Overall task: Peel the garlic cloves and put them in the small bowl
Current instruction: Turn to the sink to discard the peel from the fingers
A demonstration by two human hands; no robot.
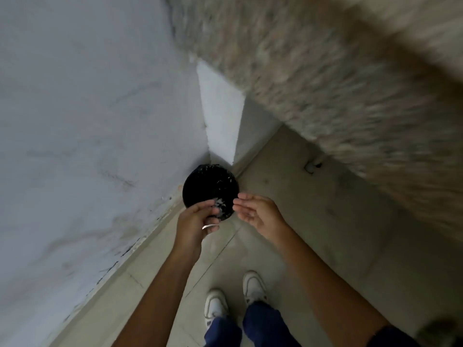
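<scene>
I stand over a round black bin point(209, 189) on the floor in a wall corner, with pale flecks on its dark inside. My left hand point(195, 219), a ring on one finger, hovers over the bin's near rim, and its curled fingers pinch some pale, blurred garlic skins point(217, 204). My right hand point(258, 209) is just to the right of it, with relaxed fingers, its palm turned towards the left hand, and nothing in it. No garlic clove or small bowl is in view.
A white wall point(87, 121) runs along the left, with a narrow pillar point(220, 113) behind the bin. A blurred speckled stone counter point(338, 83) overhangs the upper right. My white shoes point(235, 294) stand on the pale tiled floor point(313, 209).
</scene>
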